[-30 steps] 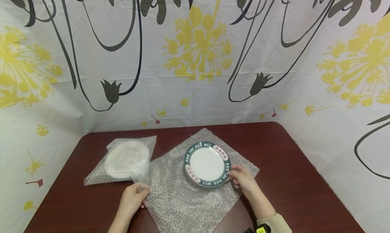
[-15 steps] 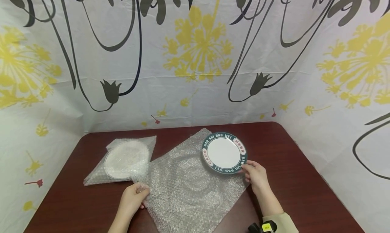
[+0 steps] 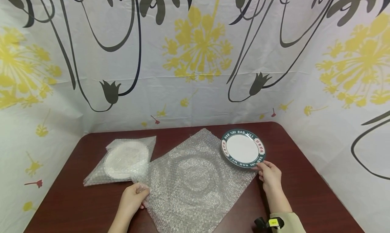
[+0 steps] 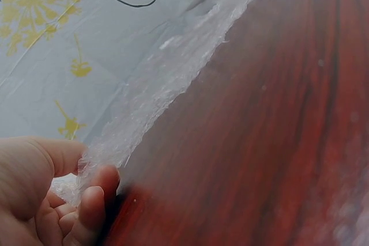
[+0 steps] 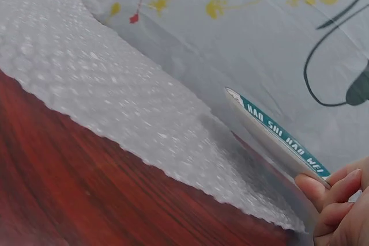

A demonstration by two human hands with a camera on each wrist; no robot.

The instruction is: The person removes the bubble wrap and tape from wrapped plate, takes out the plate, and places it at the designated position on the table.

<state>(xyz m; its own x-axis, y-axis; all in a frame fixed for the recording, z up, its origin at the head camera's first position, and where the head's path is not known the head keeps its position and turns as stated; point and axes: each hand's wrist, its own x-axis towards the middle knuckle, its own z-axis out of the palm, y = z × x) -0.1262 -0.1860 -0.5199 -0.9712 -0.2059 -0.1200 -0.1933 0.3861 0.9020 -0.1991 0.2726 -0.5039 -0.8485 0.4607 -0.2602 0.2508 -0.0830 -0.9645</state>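
Observation:
A white plate with a dark green lettered rim is held by my right hand, which pinches its near right edge. In the right wrist view the plate shows side-on, raised over the corner of the bubble wrap. My left hand pinches the left corner of the bubble wrap sheet between thumb and fingers. That sheet lies spread in a diamond on the table, faint rings pressed into its middle. In the left wrist view the fingers grip its edge, lifted off the wood.
At the left, a round white plate wrapped in bubble wrap lies near the sheet's left corner. The dark red wooden table extends on both sides. A patterned white curtain stands behind and along its sides.
My right hand has lifted the plate from the middle of the bubble wrap and carried it right and back, past the sheet's right edge. My left hand stays at the corner.

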